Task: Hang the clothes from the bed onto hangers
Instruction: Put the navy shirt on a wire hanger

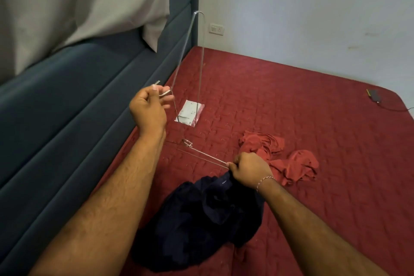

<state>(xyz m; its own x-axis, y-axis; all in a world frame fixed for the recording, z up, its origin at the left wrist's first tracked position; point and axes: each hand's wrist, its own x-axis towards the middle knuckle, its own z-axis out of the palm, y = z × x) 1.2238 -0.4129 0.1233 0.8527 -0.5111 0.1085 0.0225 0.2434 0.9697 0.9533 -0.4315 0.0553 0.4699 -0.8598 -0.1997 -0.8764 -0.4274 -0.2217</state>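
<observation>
Fingers of left hand (149,107) pinch wire hanger (202,51), right hand (248,169) grips 2nd hanger (201,155) w/ navy garment (201,219).

Wire hanger (194,56) – thin metal, held up on end, one corner high against blue headboard, hook end low at left.
Second wire hanger (202,154) – lying low over red quilt, near-flat.
Dark navy garment (201,219) crumpled on bed, near edge.
Red garment (289,159) bunched just beyond, blending with quilt.
</observation>
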